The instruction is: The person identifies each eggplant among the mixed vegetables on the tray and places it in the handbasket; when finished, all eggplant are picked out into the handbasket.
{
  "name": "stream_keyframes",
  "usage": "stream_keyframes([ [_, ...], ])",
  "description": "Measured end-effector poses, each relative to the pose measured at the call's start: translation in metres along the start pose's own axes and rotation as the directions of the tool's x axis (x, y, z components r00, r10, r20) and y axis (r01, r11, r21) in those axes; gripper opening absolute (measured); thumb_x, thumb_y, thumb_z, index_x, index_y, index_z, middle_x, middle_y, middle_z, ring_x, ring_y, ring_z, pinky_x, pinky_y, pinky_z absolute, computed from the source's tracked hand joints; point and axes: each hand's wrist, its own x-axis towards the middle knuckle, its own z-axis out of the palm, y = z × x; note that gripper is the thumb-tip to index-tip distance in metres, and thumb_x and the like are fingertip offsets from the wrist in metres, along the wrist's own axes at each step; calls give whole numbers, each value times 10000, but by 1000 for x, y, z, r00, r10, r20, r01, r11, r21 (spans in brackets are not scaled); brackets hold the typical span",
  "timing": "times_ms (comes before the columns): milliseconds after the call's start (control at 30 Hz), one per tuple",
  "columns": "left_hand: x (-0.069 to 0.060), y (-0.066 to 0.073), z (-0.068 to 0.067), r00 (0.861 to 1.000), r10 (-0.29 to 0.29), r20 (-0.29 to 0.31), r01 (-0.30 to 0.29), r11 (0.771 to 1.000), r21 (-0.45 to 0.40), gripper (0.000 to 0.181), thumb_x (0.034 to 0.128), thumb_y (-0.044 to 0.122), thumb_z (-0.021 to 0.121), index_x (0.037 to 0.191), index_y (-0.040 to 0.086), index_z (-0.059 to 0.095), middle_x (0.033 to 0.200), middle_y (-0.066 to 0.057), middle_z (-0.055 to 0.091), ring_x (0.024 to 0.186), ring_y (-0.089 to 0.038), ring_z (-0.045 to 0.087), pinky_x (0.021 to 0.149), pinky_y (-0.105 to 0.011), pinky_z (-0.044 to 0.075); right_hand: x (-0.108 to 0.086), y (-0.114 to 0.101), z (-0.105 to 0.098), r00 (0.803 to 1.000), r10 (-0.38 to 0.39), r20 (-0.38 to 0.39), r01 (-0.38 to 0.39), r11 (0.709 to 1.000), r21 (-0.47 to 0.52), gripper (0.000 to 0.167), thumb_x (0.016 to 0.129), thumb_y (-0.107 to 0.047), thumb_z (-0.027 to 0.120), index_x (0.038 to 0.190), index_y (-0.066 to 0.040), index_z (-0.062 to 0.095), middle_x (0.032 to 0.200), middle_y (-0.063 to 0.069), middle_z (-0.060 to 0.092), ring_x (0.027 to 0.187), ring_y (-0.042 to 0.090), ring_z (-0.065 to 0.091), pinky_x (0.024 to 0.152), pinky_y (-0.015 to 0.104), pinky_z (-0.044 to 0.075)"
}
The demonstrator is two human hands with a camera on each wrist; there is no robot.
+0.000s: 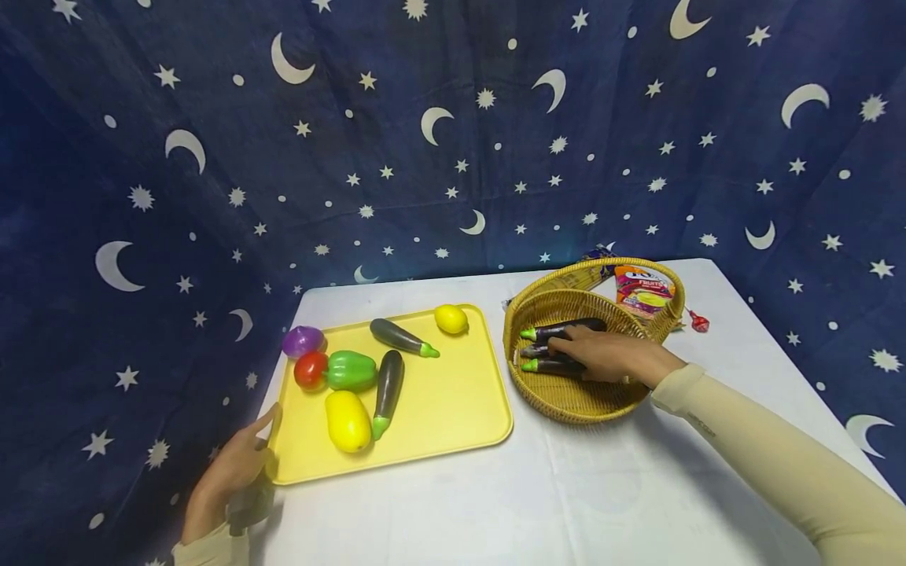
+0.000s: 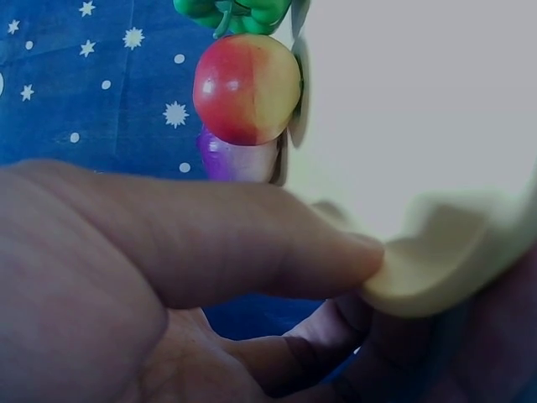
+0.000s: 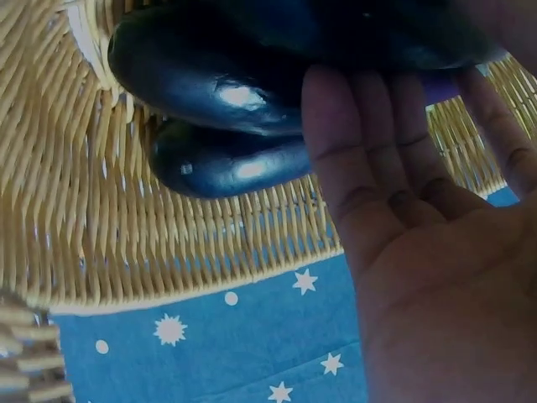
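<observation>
My left hand (image 1: pixel 237 464) grips the front left corner of a yellow tray (image 1: pixel 453 432), the thumb (image 2: pixel 327 252) on the rim and the other fingers underneath. My right hand (image 1: pixel 605 354) reaches into a wicker basket (image 1: pixel 566 409), among several dark eggplants (image 1: pixel 555 367) with green stems. In the right wrist view its fingers (image 3: pixel 331 126) lie along the nearest eggplant (image 3: pixel 377 34), with the thumb on the other side; part of this grasp is hidden. On the tray are two more eggplants (image 1: pixel 388 387), a green bell pepper (image 1: pixel 351 370), and a red-and-yellow round fruit (image 1: pixel 309 370).
The tray also holds a purple onion (image 1: pixel 303 342), a yellow oblong fruit (image 1: pixel 348 423) and a lemon (image 1: pixel 451 319). Behind the basket's handle lie a candy bag (image 1: pixel 640 291) and a red wrapped lollipop (image 1: pixel 699 322). A starry curtain (image 1: pixel 396 157) hangs behind the white table (image 1: pixel 495 503).
</observation>
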Motion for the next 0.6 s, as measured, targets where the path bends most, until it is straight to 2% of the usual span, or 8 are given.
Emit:
stream_keyframes([
  [67, 0, -2, 0, 1000, -4, -1, 4, 1000, 12, 860, 888, -47, 533, 1679, 14, 199, 1188, -338, 666, 939, -316, 613, 698, -328, 460, 4, -1, 0, 1000, 7, 21, -7, 1000, -9, 505, 904, -85, 812, 1291, -202, 510, 1237, 155, 548, 1045, 256, 594, 902, 497, 588],
  [133, 0, -2, -1, 1000, -7, -2, 7, 1000, 22, 856, 892, -40, 530, 1680, 19, 200, 1163, -323, 671, 911, -309, 607, 691, -329, 450, 5, -1, 0, 999, 13, 30, -13, 1000, -18, 514, 909, -87, 809, 1302, -194, 496, 1275, 173, 543, 1091, 277, 599, 930, 512, 584],
  [300, -1, 0, -2, 1000, -16, 4, 15, 999, 28, 864, 888, -44, 529, 1680, 14, 186, 1103, -288, 674, 869, -288, 591, 665, -329, 434, 3, 0, 1, 1000, 5, 19, -4, 1000, -27, 518, 911, -97, 813, 1302, -186, 486, 1341, 199, 539, 1168, 318, 606, 965, 536, 579],
  [433, 0, -1, -1, 1000, -19, 9, 19, 999, 28, 858, 893, -48, 521, 1678, 8, 180, 1086, -287, 664, 853, -294, 581, 666, -334, 422, -2, 0, -1, 1000, -3, 4, 3, 1000, 8, 507, 916, -123, 814, 1312, -189, 504, 1353, 174, 546, 1187, 311, 603, 982, 542, 572],
  [533, 0, 0, 0, 1000, -17, 2, 17, 1000, 17, 856, 892, -54, 520, 1679, 12, 190, 1049, -246, 661, 819, -267, 568, 637, -331, 413, -9, -1, -7, 1000, -6, -28, 8, 998, 61, 506, 941, -149, 792, 1372, -178, 528, 1342, 155, 568, 1195, 303, 607, 1006, 541, 558],
  [600, 0, -1, 1, 1000, -11, -1, 11, 1000, 9, 864, 885, -62, 526, 1680, 13, 194, 1082, -258, 669, 856, -272, 584, 644, -317, 425, -17, -2, -13, 997, -4, -75, 11, 996, 94, 501, 969, -166, 763, 1416, -155, 538, 1331, 149, 596, 1201, 309, 627, 1024, 541, 549],
])
